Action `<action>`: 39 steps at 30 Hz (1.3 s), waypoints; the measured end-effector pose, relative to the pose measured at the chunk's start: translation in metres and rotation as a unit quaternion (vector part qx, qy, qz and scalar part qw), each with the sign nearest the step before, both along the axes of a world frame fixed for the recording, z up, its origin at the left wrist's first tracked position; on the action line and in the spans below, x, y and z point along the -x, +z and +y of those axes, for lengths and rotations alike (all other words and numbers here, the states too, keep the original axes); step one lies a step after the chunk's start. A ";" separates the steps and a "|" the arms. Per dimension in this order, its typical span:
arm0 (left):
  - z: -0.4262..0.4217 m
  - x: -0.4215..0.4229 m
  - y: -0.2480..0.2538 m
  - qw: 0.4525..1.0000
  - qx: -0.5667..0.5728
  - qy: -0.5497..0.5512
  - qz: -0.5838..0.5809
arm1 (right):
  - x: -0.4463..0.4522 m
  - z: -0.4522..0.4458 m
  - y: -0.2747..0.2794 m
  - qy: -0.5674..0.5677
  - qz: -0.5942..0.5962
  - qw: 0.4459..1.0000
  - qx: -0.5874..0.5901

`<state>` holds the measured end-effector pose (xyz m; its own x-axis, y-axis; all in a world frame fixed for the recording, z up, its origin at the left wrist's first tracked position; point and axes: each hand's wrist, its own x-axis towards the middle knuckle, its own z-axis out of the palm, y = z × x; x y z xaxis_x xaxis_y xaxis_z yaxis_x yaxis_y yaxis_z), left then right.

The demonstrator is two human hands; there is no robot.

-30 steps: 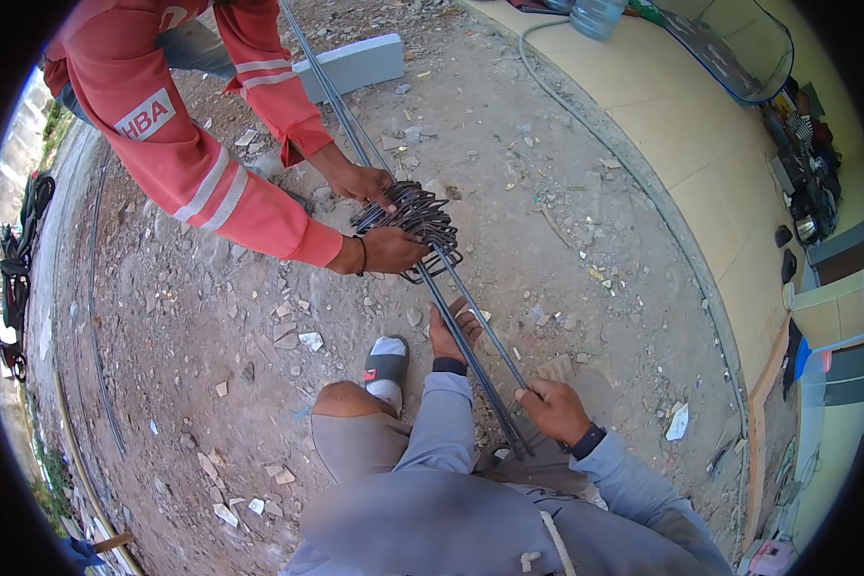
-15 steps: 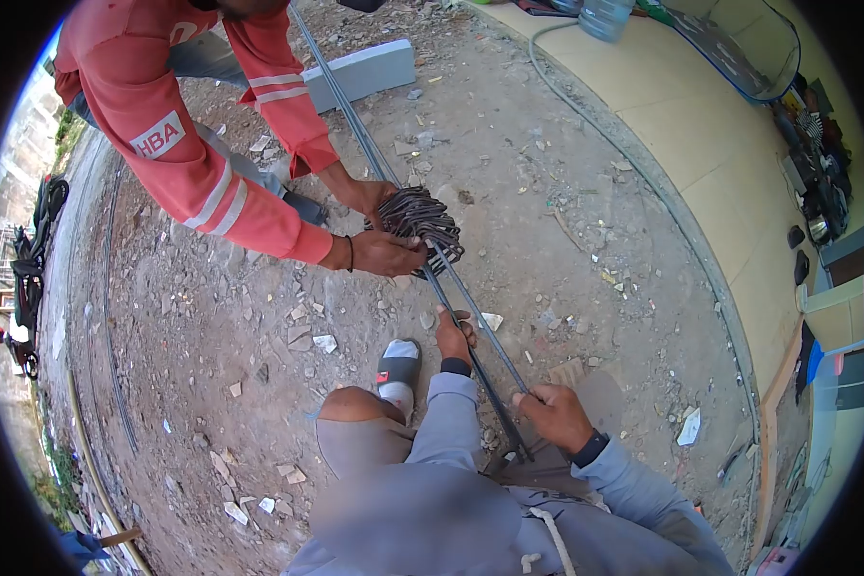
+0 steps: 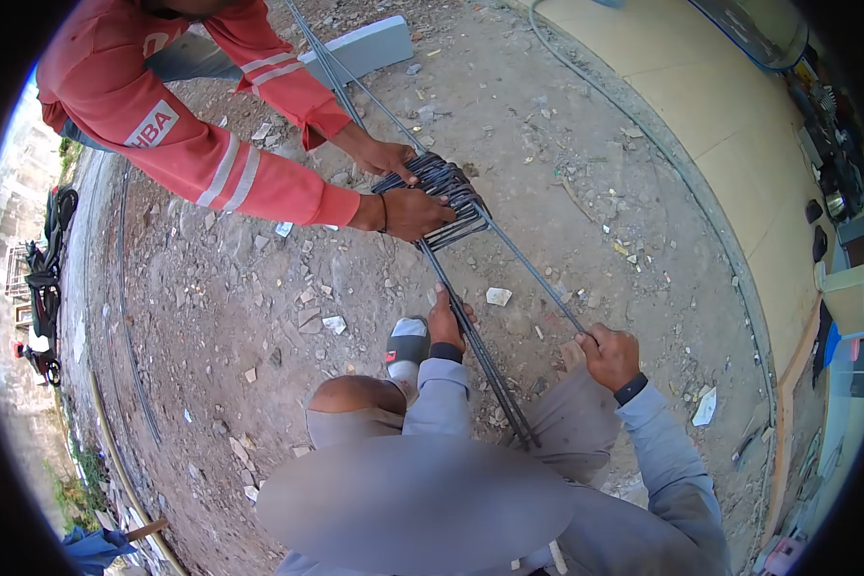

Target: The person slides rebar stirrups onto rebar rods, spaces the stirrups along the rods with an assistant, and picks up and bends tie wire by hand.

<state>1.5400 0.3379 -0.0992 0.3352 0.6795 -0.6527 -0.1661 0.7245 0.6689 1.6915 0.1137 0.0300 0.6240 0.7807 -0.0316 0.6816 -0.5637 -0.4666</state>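
Note:
My left hand [image 3: 446, 319] is closed round several dark steel rebar rods [image 3: 494, 384], whose near ends reach toward my lap. Off to the right, my right hand [image 3: 610, 355] grips the end of a single rebar rod [image 3: 538, 272], held apart from the others. Ahead of both hands, a stack of bent square rebar stirrups [image 3: 451, 192] surrounds the rods. A co-worker in a red sleeve [image 3: 182, 163] holds the stirrups, one hand [image 3: 415, 213] on the near side and the other [image 3: 382, 158] on the far side.
A pale grey block [image 3: 365, 50] lies on the rubble-strewn ground beyond the rods. Tiled floor [image 3: 710, 115] with a hose [image 3: 595, 84] along its edge runs on the right. My sandalled foot [image 3: 407, 348] is left of my left hand. Thin rods [image 3: 125, 288] lie far left.
My right hand has moved right and up with its rod, which now angles away from the others. The co-worker's hands have spread the stirrups, which now sit wider and squarer around the rods.

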 end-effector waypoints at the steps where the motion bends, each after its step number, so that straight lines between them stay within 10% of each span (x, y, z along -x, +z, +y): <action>1: -0.002 0.000 -0.001 1.000 0.015 0.002 -0.014 | -0.003 0.000 -0.004 -0.010 -0.019 1.000 0.011; 39: -0.014 -0.016 -0.053 0.995 0.029 0.096 -0.019 | -0.011 -0.010 -0.091 -0.216 0.146 0.965 0.016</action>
<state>1.5560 0.3242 -0.1527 0.2284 0.6945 -0.6823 -0.3298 0.7146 0.6169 1.7030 0.1039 -0.0613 0.8525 0.4451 -0.2740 0.2220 -0.7829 -0.5812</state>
